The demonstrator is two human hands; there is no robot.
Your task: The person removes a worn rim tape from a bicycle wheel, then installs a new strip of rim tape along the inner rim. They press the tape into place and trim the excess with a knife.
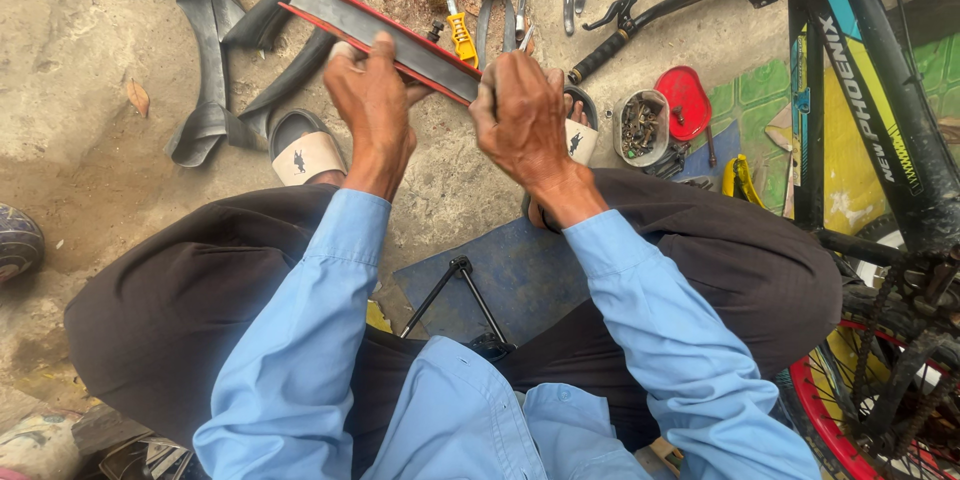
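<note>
Above the knees, both hands are gripping a flat grey rubber strip with red edges (385, 35) — left hand (372, 105) clamped mid-length, right hand (520, 112) closed near its end. Likely risk: strip slipping sideways — thin, flexible rubber.

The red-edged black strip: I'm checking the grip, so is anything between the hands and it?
Nothing visible. The left hand and the right hand both close directly on the red-edged black strip, held up above the ground. The yellow-handled tool lies beyond it, not between.
</note>
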